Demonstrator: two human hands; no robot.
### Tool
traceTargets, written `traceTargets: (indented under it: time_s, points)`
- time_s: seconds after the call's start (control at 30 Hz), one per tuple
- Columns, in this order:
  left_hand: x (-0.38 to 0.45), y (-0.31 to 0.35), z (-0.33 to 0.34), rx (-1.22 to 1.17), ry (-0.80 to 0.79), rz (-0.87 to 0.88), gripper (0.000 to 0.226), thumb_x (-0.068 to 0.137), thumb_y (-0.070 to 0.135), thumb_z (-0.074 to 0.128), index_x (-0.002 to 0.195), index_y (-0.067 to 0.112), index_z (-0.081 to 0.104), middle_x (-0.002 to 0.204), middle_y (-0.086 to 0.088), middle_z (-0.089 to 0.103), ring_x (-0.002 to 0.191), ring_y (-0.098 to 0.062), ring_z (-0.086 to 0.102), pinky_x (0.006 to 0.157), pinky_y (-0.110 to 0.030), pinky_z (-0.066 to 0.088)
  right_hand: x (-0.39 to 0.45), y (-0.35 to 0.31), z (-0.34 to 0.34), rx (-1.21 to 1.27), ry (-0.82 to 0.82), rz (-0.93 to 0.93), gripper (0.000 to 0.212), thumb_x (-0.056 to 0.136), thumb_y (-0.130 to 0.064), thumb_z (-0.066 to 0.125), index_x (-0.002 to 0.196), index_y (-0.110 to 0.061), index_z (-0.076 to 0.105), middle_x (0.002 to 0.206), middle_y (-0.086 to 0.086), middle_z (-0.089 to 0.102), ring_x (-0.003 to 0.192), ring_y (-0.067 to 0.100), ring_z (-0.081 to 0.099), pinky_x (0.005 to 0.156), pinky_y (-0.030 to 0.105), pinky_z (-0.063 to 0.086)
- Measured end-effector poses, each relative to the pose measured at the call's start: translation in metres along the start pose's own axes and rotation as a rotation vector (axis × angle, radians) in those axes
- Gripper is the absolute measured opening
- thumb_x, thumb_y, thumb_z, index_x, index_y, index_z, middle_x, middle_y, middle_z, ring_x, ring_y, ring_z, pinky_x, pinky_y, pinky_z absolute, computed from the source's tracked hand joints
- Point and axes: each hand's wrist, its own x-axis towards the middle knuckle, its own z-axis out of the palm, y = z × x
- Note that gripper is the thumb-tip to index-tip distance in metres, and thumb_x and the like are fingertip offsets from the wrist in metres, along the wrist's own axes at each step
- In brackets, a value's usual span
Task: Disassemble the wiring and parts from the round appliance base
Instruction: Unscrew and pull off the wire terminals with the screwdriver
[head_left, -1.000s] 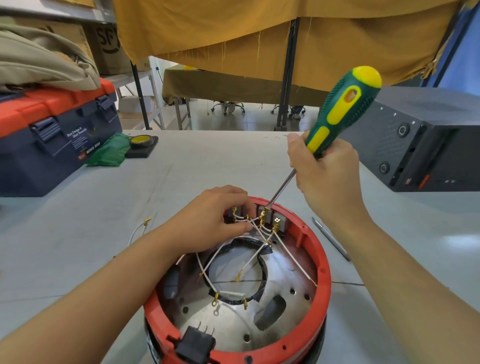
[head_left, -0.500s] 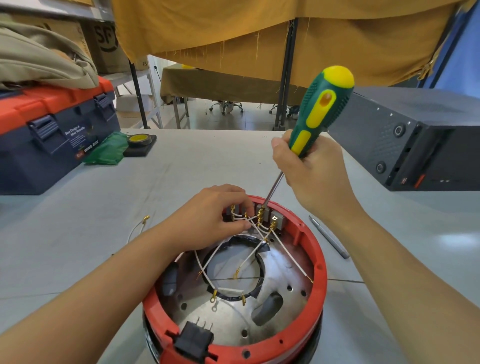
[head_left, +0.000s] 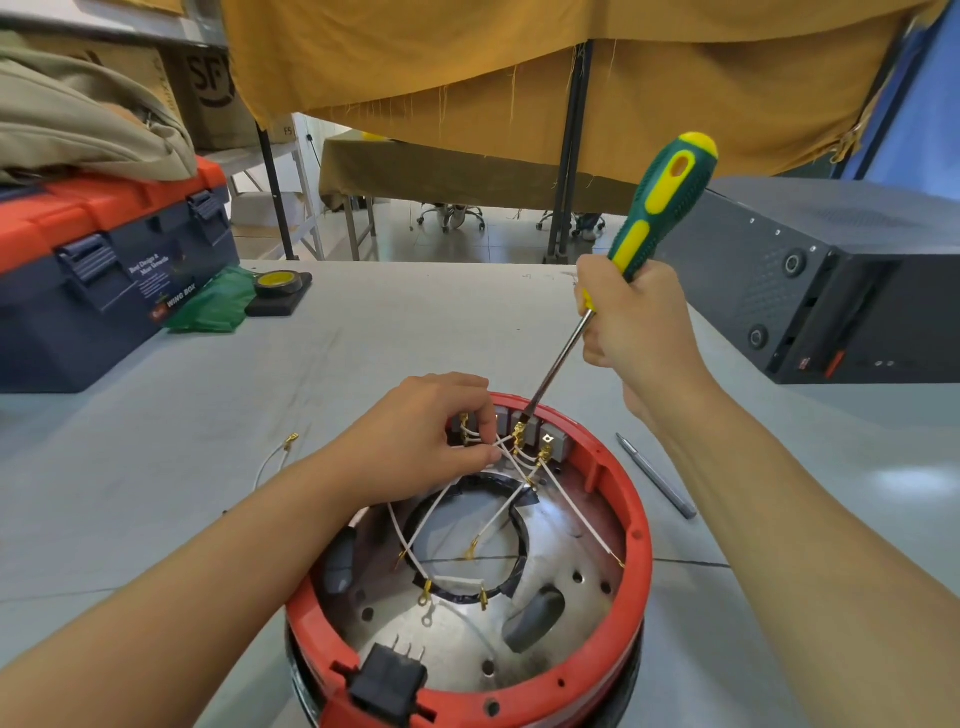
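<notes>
The round appliance base, red-rimmed with a metal floor, is set on the grey table close to the near edge. White wires with brass terminals are spread across its inside. The left hand is curled over the far rim, with wires pinched between thumb and fingers. A green-and-yellow screwdriver is gripped in the right hand, its tip set against a terminal block. A blue-and-red toolbox stands far left.
</notes>
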Motion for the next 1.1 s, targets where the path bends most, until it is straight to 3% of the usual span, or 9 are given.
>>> traceTargets:
  time_s: [0.13, 0.3, 0.5, 0.7, 0.87, 0.97, 1.1]
  points:
    - [0.000, -0.002, 0.001, 0.002, -0.018, -0.018, 0.012, 0.079, 0.031, 0.072, 0.076, 0.027, 0.061, 0.135, 0.002, 0.052, 0.118, -0.012, 0.052, 0.094, -0.031, 0.041, 0.002, 0.004, -0.002, 0.047, 0.024, 0.052, 0.031, 0.087, -0.017, 0.051, 0.060, -0.015, 0.037, 0.045, -0.008, 0.031, 0.033, 0.006, 0.026, 0.039, 0.014, 0.025]
    - [0.001, -0.002, 0.003, 0.017, -0.017, -0.002, 0.013, 0.080, 0.031, 0.072, 0.074, 0.029, 0.060, 0.139, 0.007, 0.047, 0.123, -0.005, 0.046, 0.096, -0.022, 0.037, -0.002, 0.006, -0.007, 0.116, 0.049, 0.062, 0.035, 0.092, -0.020, 0.052, 0.061, -0.015, 0.036, 0.047, -0.004, 0.030, 0.033, 0.007, 0.027, 0.037, 0.017, 0.026]
    - [0.003, -0.003, 0.005, 0.036, -0.019, 0.012, 0.018, 0.080, 0.027, 0.071, 0.070, 0.030, 0.056, 0.138, 0.009, 0.046, 0.123, -0.002, 0.044, 0.096, -0.021, 0.036, -0.030, 0.007, -0.013, 0.112, 0.025, -0.152, 0.034, 0.086, -0.027, 0.051, 0.053, -0.022, 0.043, 0.041, -0.012, 0.037, 0.034, 0.005, 0.033, 0.041, 0.018, 0.029]
    - [0.002, -0.002, 0.004, 0.018, -0.010, 0.018, 0.024, 0.079, 0.030, 0.071, 0.066, 0.036, 0.052, 0.137, 0.010, 0.047, 0.121, -0.001, 0.045, 0.096, -0.020, 0.036, -0.044, 0.004, -0.013, 0.014, -0.100, -0.327, 0.037, 0.084, -0.034, 0.051, 0.054, -0.016, 0.040, 0.045, -0.011, 0.034, 0.044, 0.010, 0.034, 0.050, 0.024, 0.030]
    - [0.002, -0.003, 0.005, 0.010, -0.012, 0.030, 0.021, 0.079, 0.031, 0.071, 0.068, 0.035, 0.054, 0.137, 0.010, 0.046, 0.124, -0.002, 0.043, 0.099, -0.024, 0.037, -0.045, 0.000, -0.014, -0.090, -0.170, -0.416, 0.035, 0.089, -0.020, 0.049, 0.055, -0.015, 0.041, 0.045, -0.010, 0.038, 0.045, 0.007, 0.038, 0.050, 0.011, 0.030]
    - [0.001, -0.003, 0.005, 0.004, -0.006, 0.024, 0.018, 0.079, 0.034, 0.071, 0.069, 0.034, 0.056, 0.137, 0.010, 0.046, 0.125, -0.003, 0.043, 0.100, -0.024, 0.037, -0.039, -0.003, -0.011, -0.115, -0.154, -0.378, 0.036, 0.088, -0.024, 0.049, 0.054, -0.019, 0.041, 0.041, -0.011, 0.037, 0.043, 0.007, 0.037, 0.048, 0.013, 0.030]
    - [0.002, -0.003, 0.006, 0.012, 0.003, 0.016, 0.012, 0.079, 0.033, 0.072, 0.073, 0.030, 0.062, 0.137, 0.010, 0.045, 0.124, -0.002, 0.043, 0.099, -0.020, 0.036, -0.024, 0.000, -0.010, -0.013, -0.038, -0.160, 0.043, 0.091, -0.023, 0.052, 0.050, -0.024, 0.042, 0.036, -0.013, 0.035, 0.034, 0.005, 0.033, 0.047, 0.020, 0.027]
